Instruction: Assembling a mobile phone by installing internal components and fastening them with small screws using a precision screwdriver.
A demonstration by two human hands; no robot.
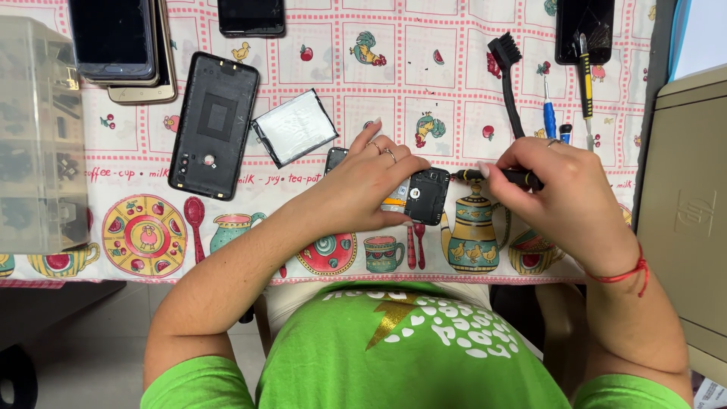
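Observation:
My left hand (371, 182) presses down on an opened phone body (425, 195) lying on the patterned tablecloth (326, 60); its dark inner frame shows to the right of my fingers. My right hand (556, 193) grips a thin black and yellow screwdriver (485, 175), held level, its tip touching the phone's upper right corner. A black back cover (213, 126) lies to the left, inner side up. Beside it rests a flat white battery (295, 126).
Several phones (121, 45) are stacked at the top left, another phone (251, 17) at top centre. A black brush (509, 76), a blue screwdriver (549, 113), a yellow tool (585, 76) and a cracked dark phone (583, 26) lie at right. A clear parts box (38, 136) stands left.

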